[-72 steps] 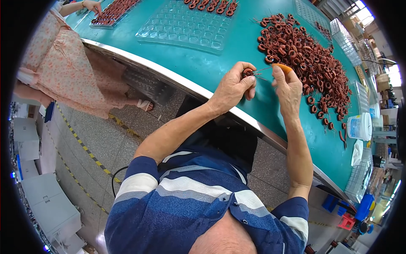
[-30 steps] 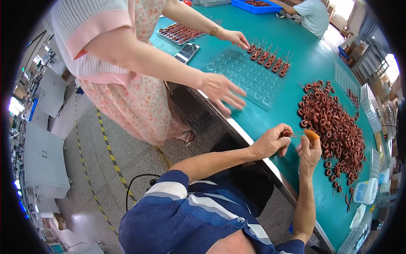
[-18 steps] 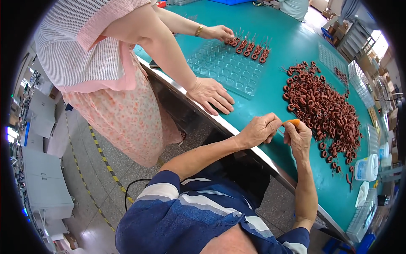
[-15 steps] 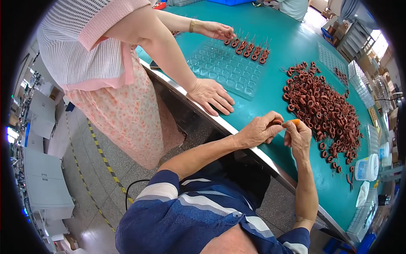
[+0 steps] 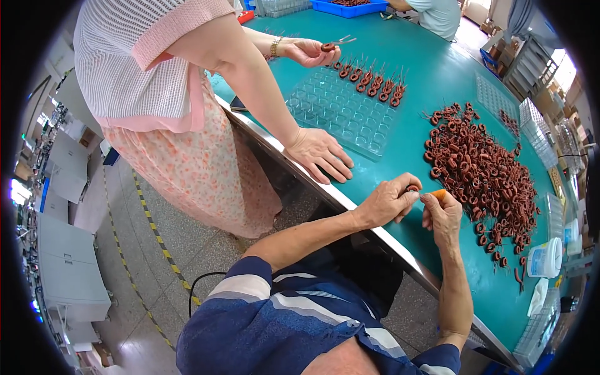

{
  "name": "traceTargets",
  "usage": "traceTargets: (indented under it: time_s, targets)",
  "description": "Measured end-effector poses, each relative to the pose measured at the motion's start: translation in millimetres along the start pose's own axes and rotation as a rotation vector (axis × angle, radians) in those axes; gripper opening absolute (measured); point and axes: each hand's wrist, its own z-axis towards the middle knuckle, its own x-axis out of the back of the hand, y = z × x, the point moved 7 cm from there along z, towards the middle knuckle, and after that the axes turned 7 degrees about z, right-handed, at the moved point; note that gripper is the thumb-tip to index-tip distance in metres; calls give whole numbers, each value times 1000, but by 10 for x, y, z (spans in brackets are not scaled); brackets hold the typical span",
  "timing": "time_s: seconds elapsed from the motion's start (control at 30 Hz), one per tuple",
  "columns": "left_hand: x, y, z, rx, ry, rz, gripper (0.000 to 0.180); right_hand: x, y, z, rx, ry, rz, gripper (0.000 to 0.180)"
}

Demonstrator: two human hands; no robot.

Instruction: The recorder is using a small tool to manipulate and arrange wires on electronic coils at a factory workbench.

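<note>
Over the green table's near edge, my left hand (image 5: 384,204) is closed in a pinch on a small reddish-brown wire-wound ring coil (image 5: 412,188). Close against it, my right hand (image 5: 445,219) is closed too, thumb and forefinger pressed together at the coil's thin wire lead. The lead itself is barely visible between the fingertips. An orange finger cot (image 5: 441,195) covers one of the right fingers. To the right of my hands spreads a big heap of similar coils (image 5: 481,172), their wire ends sticking out.
A clear tray (image 5: 369,140) with round pockets holds rows of coils (image 5: 373,84) along its far side. Beside it, a co-worker rests one hand (image 5: 322,154) on the table and holds a coil (image 5: 327,47) in the other. A white tub (image 5: 545,257) stands right, a blue bin (image 5: 350,9) far back.
The co-worker's raised hand has turned and now shows a coil with its leads pointing right. My hands stay together at the coil, and the view has shifted slightly.
</note>
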Motion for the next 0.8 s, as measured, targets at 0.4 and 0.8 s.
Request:
traceTargets:
  time_s: [0.4, 0.8]
  targets:
    - [165, -97, 192, 73, 53, -34, 14, -195, -26, 118, -159, -28, 201, 32]
    - [72, 189, 88, -243, -218, 434, 21, -163, 144, 7, -377, -162, 522, 20]
